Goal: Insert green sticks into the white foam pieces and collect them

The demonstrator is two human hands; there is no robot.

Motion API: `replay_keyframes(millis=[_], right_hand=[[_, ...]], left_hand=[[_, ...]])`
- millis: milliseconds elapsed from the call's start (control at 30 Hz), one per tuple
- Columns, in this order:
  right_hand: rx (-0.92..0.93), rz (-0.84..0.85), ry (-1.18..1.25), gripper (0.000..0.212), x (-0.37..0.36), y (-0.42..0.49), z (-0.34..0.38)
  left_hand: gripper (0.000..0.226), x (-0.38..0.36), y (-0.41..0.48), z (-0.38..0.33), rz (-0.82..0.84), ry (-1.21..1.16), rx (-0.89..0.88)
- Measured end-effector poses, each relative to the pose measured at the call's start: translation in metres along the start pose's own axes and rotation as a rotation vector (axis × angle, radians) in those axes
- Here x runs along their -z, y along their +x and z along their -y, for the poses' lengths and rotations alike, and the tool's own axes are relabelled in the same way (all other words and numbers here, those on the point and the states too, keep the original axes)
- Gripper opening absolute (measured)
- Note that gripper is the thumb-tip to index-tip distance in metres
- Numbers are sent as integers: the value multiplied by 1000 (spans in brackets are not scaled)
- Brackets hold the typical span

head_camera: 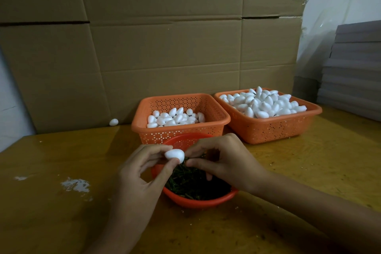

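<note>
Obs.: left hand (142,173) has thumb and fingers curled round one white foam piece (174,154), held over the red bowl (198,203). The right hand (222,161) pinches a green stick (187,158) between thumb and forefinger at the piece's narrow end (stick mostly hidden by fingertips; whether it has entered, cannot tell). The bowl holds loose green sticks (193,183). Behind it stand two orange baskets of foam pieces: left basket (208,107) part full, right basket (268,128) heaped. One stray piece (113,122) lies on the table (61,222) against the cardboard (165,47).

Left hand (142,169) and right hand (222,161) fingertip to fingertip, each in a curled pinch grip
</note>
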State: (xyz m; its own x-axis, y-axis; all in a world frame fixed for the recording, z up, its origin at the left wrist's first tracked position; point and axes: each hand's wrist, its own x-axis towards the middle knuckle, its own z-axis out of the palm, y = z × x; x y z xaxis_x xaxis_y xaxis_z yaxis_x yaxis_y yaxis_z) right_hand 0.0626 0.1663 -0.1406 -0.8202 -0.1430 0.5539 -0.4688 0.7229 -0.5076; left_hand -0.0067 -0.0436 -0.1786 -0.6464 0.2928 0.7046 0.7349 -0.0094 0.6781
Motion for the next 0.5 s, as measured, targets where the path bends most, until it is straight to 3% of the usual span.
replay_keyframes(millis=[200, 500], right_hand=[[20, -8, 47, 29, 0, -2, 1], [37, 26, 100, 20, -1, 1, -2]], left_hand=[[26, 0, 1, -1, 52, 37, -16], [22, -2, 1, -2, 19, 3, -15]])
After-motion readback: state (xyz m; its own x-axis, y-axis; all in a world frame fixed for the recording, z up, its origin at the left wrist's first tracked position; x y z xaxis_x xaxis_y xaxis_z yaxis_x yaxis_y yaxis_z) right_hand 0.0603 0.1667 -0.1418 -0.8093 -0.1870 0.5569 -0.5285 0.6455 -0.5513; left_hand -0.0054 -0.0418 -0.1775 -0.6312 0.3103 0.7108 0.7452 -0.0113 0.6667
